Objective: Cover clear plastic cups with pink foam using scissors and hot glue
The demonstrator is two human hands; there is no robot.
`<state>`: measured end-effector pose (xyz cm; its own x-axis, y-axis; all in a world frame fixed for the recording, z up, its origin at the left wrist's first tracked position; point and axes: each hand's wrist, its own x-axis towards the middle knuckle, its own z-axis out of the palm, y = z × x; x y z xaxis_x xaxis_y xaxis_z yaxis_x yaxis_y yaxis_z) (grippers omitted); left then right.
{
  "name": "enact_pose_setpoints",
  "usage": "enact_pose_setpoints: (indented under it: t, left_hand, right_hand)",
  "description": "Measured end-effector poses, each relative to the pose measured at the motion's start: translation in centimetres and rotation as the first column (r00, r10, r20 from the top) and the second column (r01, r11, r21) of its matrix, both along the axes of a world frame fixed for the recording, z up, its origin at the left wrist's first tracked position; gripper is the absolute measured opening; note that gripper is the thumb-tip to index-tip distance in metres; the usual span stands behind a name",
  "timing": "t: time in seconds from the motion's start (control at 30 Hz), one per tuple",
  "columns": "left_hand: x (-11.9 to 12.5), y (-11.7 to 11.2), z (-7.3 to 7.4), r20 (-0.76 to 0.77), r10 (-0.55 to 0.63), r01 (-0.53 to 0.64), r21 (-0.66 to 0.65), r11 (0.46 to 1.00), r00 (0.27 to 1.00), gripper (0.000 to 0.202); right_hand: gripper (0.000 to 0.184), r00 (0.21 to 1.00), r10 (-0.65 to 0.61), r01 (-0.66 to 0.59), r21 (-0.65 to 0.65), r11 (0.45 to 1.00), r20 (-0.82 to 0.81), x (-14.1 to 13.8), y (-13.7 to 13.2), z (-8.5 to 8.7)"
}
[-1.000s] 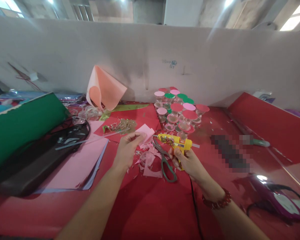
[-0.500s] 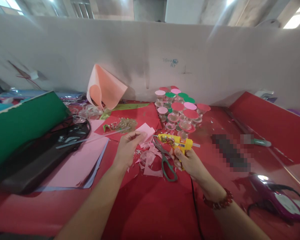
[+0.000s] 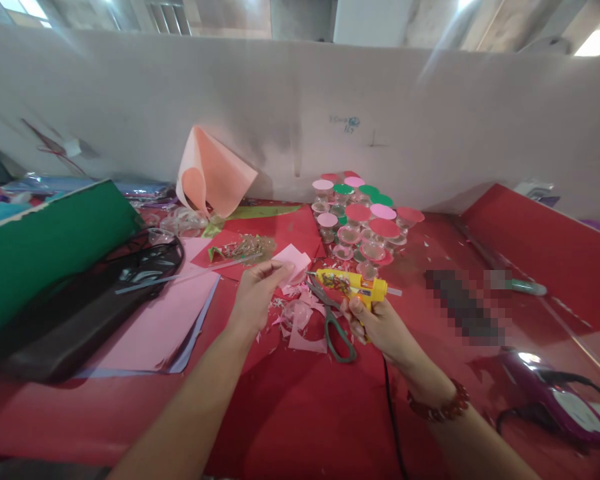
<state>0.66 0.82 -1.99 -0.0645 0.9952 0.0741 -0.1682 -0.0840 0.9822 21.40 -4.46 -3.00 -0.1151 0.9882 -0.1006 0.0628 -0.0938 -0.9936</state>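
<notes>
My right hand (image 3: pixel 375 323) grips a yellow glue gun (image 3: pixel 353 283) by its handle, the nozzle pointing left. My left hand (image 3: pixel 257 293) is raised just left of the nozzle, its fingers pinched on something small that I cannot make out. Between and below the hands lie pink paper scraps (image 3: pixel 300 323) and grey-handled scissors (image 3: pixel 335 327) on the red table (image 3: pixel 305 413). A black cord (image 3: pixel 387 400) runs from the glue gun toward me.
Clear cups with pink, red and green paper lids (image 3: pixel 363 220) cluster behind the gun. Pink sheets (image 3: pixel 165 320), a black bag (image 3: pixel 90 300) and a green roll (image 3: pixel 45 247) lie left. A curled peach sheet (image 3: pixel 213 177) leans on the wall. A purple device (image 3: pixel 555 400) sits right.
Both hands hold nearly the same pose; the view has shifted slightly, so everything sits a little higher and to the right.
</notes>
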Motion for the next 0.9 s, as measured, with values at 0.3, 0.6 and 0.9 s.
enact_pose_setpoints:
  t: [0.3,0.6,0.9]
  left_hand:
    - [0.08,0.02,0.13,0.006,0.033,-0.033,-0.022,0.999,0.999,0.017]
    - [-0.04,0.20,-0.11,0.030,0.032,-0.031,-0.018,0.999,0.999,0.013]
    - [-0.14,0.20,-0.17,0.000,0.032,-0.032,-0.002,0.999,0.999,0.015]
  right_hand:
    - [0.052,1.000,0.008,-0.008,-0.002,1.000,0.026,0.13,-0.18,-0.41]
    - [0.050,0.999,0.042,-0.042,-0.007,0.999,0.024,-0.12,-0.41,0.00]
    - [0.050,0.998,0.037,-0.036,-0.020,0.999,0.045,-0.38,-0.63,0.20]
